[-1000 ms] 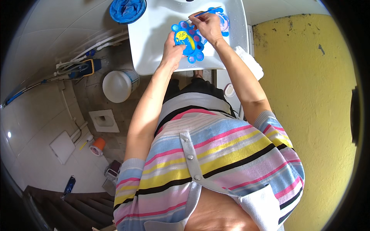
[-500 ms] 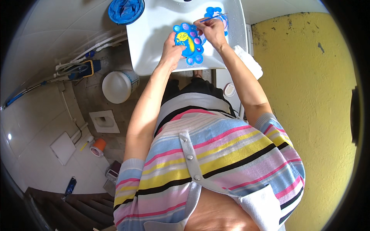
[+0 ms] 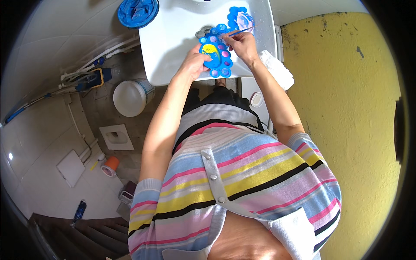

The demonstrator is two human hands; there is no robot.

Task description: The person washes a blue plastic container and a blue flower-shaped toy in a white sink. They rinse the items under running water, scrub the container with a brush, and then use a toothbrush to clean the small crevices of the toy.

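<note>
My left hand (image 3: 195,63) is closed on the edge of a blue paint palette (image 3: 213,63) over the sink. Round wells ring the palette, several with pink or purple paint in them, and yellow paint (image 3: 209,48) lies in its middle. A thin paintbrush (image 3: 241,31) is pinched in my right hand (image 3: 243,46), just past the palette's far right side. Farther back in the sink is a second blue palette (image 3: 233,17), with pale pink and white paint smeared in its middle. Whether the brush tip touches anything is too small to tell.
The white sink (image 3: 158,56) holds a grey metal drain piece (image 3: 203,33) beyond the palette. A blue-lined bin (image 3: 138,12) stands at the sink's far left. Right of the sink lies a white towel (image 3: 277,71); a white bucket (image 3: 130,99) is on the floor.
The palette in my left hand has shifted slightly right and nearer, uncovering the drain piece. My right hand with the brush has moved slightly nearer too. The yellow paint patch looks smaller.
</note>
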